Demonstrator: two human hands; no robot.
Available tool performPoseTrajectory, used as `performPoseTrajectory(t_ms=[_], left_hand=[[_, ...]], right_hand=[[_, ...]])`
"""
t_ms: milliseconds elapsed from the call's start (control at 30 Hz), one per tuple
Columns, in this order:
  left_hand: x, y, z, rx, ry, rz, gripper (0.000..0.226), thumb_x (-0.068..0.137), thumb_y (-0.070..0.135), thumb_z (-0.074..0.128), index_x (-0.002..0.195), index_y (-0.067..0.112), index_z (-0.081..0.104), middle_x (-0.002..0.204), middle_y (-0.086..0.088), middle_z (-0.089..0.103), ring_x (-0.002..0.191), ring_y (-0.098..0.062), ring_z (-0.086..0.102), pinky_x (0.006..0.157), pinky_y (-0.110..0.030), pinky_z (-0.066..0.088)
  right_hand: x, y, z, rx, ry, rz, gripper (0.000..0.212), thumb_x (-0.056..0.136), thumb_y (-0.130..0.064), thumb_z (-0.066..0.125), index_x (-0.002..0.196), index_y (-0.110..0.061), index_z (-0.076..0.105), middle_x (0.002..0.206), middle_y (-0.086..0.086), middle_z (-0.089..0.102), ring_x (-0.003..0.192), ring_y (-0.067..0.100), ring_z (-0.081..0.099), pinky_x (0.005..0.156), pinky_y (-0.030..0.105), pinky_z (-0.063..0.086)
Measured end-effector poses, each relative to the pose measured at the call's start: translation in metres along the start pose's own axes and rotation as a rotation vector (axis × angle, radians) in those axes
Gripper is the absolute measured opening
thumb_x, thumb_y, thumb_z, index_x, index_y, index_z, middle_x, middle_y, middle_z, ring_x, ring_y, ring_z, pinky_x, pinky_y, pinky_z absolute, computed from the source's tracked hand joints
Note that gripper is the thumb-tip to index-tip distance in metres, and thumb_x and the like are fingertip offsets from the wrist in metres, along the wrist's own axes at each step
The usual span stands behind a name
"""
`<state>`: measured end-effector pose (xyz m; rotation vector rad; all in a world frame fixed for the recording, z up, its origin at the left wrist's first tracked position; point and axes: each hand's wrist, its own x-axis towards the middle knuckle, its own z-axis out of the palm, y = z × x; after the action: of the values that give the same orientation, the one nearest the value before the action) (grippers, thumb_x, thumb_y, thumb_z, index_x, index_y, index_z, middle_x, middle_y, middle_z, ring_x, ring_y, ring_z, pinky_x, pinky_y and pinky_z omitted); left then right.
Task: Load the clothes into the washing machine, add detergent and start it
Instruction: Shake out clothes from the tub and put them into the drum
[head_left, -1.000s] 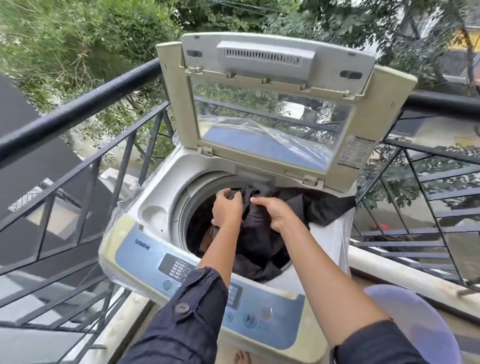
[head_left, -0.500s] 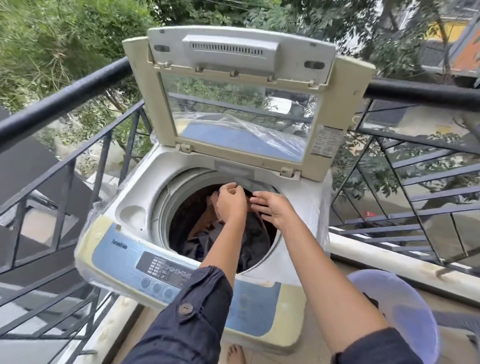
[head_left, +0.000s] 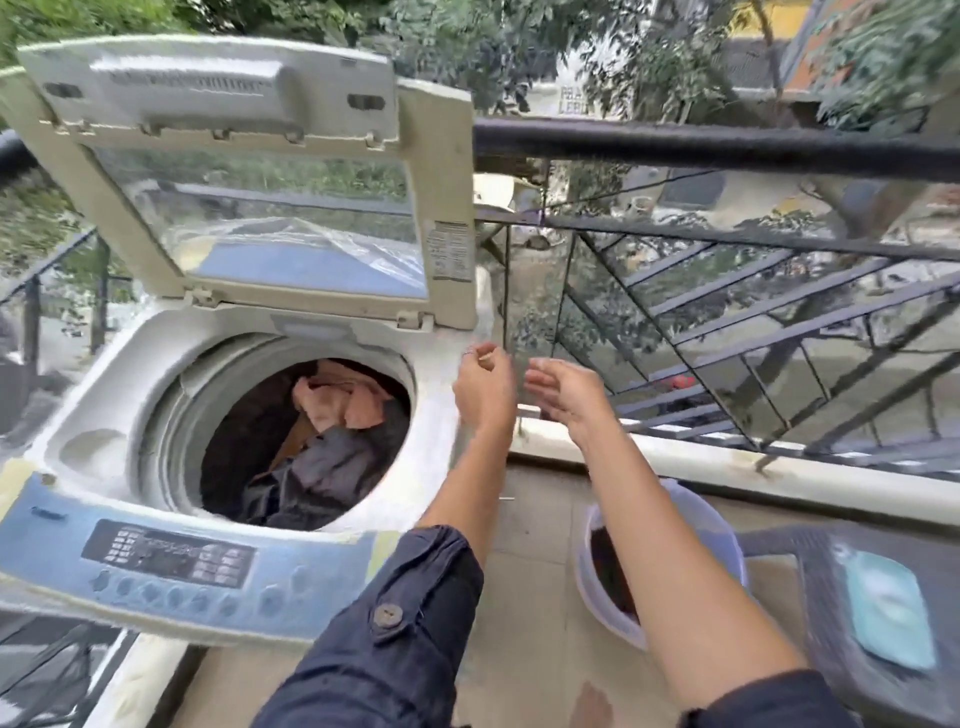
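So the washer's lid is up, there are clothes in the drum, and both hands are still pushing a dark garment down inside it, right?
Not quite. The head view shows the cream top-loading washing machine with its lid up and clothes in the drum, but both hands are empty and outside it: the left hand and right hand hang open beside the machine, above the pale plastic basket.

Balcony floor (head_left: 540, 613), washing machine (head_left: 452, 415), basin (head_left: 727, 540)

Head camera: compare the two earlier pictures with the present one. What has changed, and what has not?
Both hands let go of the dark garment, which now lies inside the drum. The left hand and right hand have pulled out to the right of the washing machine, empty, above the basket. The lid stayed up.
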<state>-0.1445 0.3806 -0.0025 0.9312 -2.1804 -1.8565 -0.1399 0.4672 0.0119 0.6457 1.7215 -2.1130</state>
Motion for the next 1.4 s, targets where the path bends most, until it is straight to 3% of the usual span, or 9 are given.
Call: performPoseTrajectory(t_ms=[167,333,533,633,833,967,1100,1200,1400], left_hand=[[-0.034,-0.029,0.082,0.064,-0.121,-0.032,0.017,0.067,0.043,0.046,0.074,0.032,0.056,0.094,-0.005,0.073,0.091,-0.03,0.068,0.086,-0.043,0.053],[-0.071,-0.051,0.14,0.2,-0.237,-0.056,0.025,0.087,0.03,0.053,0.106,0.018,0.064,0.106,-0.005,0.07,0.102,-0.023,0.062,0.087,-0.031,0.044],[-0.085,-0.114,0.204,0.326,-0.406,-0.079,0.028,0.091,0.027,0.052,0.116,0.016,0.059,0.112,-0.004,0.066,0.106,-0.022,0.059,0.082,-0.025,0.039],[-0.073,-0.162,0.238,0.387,-0.474,-0.088,0.027,0.092,0.025,0.051,0.115,0.014,0.059,0.113,-0.005,0.065,0.108,-0.024,0.059,0.089,-0.029,0.043],[-0.037,-0.288,0.313,0.481,-0.564,-0.086,0.026,0.092,0.021,0.049,0.112,0.009,0.06,0.112,-0.012,0.065,0.102,-0.026,0.06,0.09,-0.033,0.046],[-0.003,-0.379,0.36,0.575,-0.593,-0.042,0.027,0.095,0.018,0.045,0.115,0.006,0.058,0.111,-0.012,0.064,0.105,-0.027,0.06,0.092,-0.036,0.045],[0.028,-0.471,0.398,0.627,-0.636,-0.063,0.038,0.09,0.019,0.056,0.126,0.006,0.054,0.13,-0.013,0.056,0.124,-0.028,0.05,0.103,-0.035,0.038],[0.046,-0.536,0.416,0.685,-0.675,-0.14,0.062,0.084,0.031,0.067,0.138,0.013,0.043,0.143,-0.011,0.044,0.135,-0.026,0.039,0.111,-0.035,0.032],[0.067,-0.635,0.428,0.846,-0.607,-0.47,0.088,0.087,0.05,0.056,0.151,0.02,0.004,0.158,-0.011,0.014,0.144,-0.037,0.016,0.118,-0.049,0.014]], right_hand=[[0.01,0.001,-0.091,0.007,0.067,0.013,0.01,0.094,-0.015,0.049,0.103,-0.015,0.054,0.064,-0.006,0.063,0.054,0.002,0.057,0.056,0.019,0.034],[0.022,0.011,-0.17,-0.014,0.144,0.054,0.009,0.092,-0.019,0.05,0.087,-0.02,0.057,0.077,-0.004,0.06,0.071,0.006,0.058,0.063,0.022,0.031],[0.058,0.051,-0.252,-0.011,0.333,0.101,0.008,0.091,-0.016,0.053,0.087,-0.016,0.06,0.079,0.001,0.061,0.071,0.008,0.06,0.058,0.018,0.039],[0.089,0.094,-0.29,0.007,0.42,0.157,0.015,0.09,-0.016,0.055,0.076,-0.018,0.058,0.076,0.003,0.061,0.069,0.011,0.06,0.057,0.018,0.039],[0.179,0.213,-0.353,-0.02,0.518,0.304,0.016,0.09,-0.021,0.056,0.088,-0.01,0.068,0.082,0.004,0.065,0.095,0.022,0.064,0.081,0.029,0.046],[0.237,0.3,-0.385,0.036,0.528,0.361,0.019,0.09,-0.02,0.055,0.071,-0.021,0.056,0.095,0.004,0.064,0.099,0.02,0.062,0.06,0.019,0.034],[0.292,0.393,-0.414,0.009,0.528,0.395,0.013,0.088,-0.026,0.058,0.09,-0.015,0.064,0.112,0.01,0.067,0.107,0.027,0.06,0.068,0.026,0.034],[0.33,0.458,-0.433,0.023,0.6,0.397,0.055,0.08,-0.043,0.066,0.114,-0.002,0.059,0.12,0.018,0.062,0.11,0.031,0.058,0.087,0.033,0.045],[0.395,0.605,-0.481,0.229,0.713,0.615,0.148,0.011,-0.081,0.074,0.142,-0.029,0.028,0.144,0.005,0.041,0.126,0.028,0.048,0.103,0.052,0.042]])
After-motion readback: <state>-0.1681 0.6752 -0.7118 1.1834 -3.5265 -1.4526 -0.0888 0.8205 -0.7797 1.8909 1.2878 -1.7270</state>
